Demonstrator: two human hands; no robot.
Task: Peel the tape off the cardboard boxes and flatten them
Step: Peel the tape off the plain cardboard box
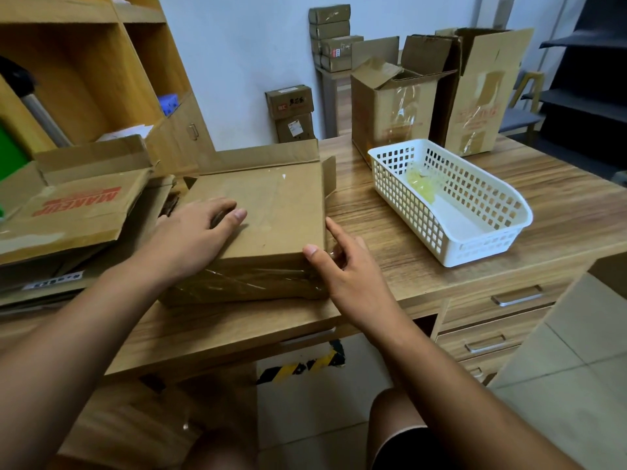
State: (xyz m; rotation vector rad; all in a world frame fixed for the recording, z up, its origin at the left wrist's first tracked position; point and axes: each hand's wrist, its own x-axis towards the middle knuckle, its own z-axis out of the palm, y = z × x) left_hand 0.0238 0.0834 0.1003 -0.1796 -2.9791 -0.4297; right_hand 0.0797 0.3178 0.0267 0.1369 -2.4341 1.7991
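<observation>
Head | box [271, 212] shallow, taped front | left grip [200, 228] flat atop | right grip [339, 262] pinching corner

Brown box [271, 205], white grid basket [417, 212], red txt on flat cardboard [78, 212], wood-grain desk [559, 198].

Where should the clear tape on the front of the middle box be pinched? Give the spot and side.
Pinch the tape at the near right corner of the box, coming from the right: it looks creased where it wraps that corner, likely easiest to lift, and the right hand is there.
</observation>
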